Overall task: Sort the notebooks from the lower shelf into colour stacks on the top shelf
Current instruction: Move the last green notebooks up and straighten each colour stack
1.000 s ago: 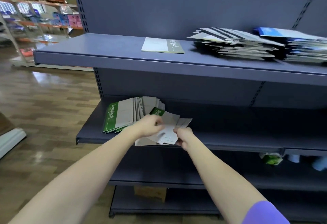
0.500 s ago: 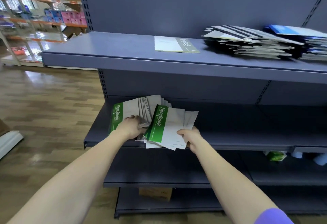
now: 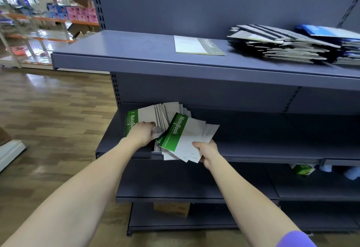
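Both hands down at the lower shelf, among the notebooks there. Right hand gripping a fanned bundle of notebooks by its near right corner, thumb on top, fingers curled beneath; topmost cover white with a green band reading "NoteBook", tilted so the band runs up toward the far right. Bundle overhanging the near edge of the lower shelf. Left hand just to the left, fingers curled down onto the spread pile of notebooks remaining on the shelf; whether gripping a notebook or only pressing on the pile, cannot tell. Leftmost in that pile a green-banded cover, the rest showing grey-white backs fanned toward the far side. Bundle and pile overlapping where the two hands nearly meet.

On the top shelf, three groups: a single grey-green banded notebook lying flat near the middle, a tall untidy stack of dark-striped notebooks to its right, and a stack of blue notebooks at the far right edge, touching the dark stack.

Lower down, a cardboard box on the bottom shelf, and a small green carton under the lower shelf to the right. Wood-patterned floor to the left, with distant racks of pink boxes beyond.
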Tool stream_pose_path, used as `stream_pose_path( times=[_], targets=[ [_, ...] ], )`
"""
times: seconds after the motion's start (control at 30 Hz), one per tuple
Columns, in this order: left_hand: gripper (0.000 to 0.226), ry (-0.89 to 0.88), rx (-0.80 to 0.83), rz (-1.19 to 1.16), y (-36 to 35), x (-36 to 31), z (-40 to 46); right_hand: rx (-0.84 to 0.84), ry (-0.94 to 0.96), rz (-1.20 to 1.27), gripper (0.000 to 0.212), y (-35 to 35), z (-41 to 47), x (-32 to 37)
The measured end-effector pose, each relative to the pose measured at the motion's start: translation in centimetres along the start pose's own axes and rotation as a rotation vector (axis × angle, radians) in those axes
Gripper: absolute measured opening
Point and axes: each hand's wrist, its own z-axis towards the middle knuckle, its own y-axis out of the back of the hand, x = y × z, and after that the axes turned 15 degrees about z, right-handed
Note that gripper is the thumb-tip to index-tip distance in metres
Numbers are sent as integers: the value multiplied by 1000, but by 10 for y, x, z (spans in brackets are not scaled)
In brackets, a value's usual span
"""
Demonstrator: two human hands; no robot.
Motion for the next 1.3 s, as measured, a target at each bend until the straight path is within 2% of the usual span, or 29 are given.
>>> stream_pose_path(
  times=[0.17,0.27,0.33,0.43,0.53,0.67,0.8,0.9,1.07,1.2,1.3],
  targets=[
    [32,-64,-89,-57,20,-35,-10,54,-62,-97,37,9,1,12],
    [24,-218,-111,-101,37,-74,-18,99,-119,-21,26,15,-2,17],
    [24,-373,32,-164,41,-101,-23,122,-156,52,30,18,-5,21],
    [30,-480,255,-381,47,-129,-30,72,-123,-104,27,20,-4,24],
    [31,-368,209,-463,49,-129,-28,3,-101,-156,27,24,-5,24],
    [39,-84,39,-226,35,-93,-18,28,-51,-148,36,26,-5,23],
    [42,103,109,-46,19,-57,-5,43,-15,-121,35,24,-5,20],
    [51,147,120,9,1,-40,3,30,3,-87,28,23,-8,19],
    [32,197,45,-17,-33,-20,24,-7,5,-73,24,22,-8,14],
    [51,151,-28,-54,-17,-14,14,-21,5,-73,24,21,-5,6],
    [54,129,-62,-23,-17,-10,10,-46,11,-72,27,19,-3,0]
  ],
)
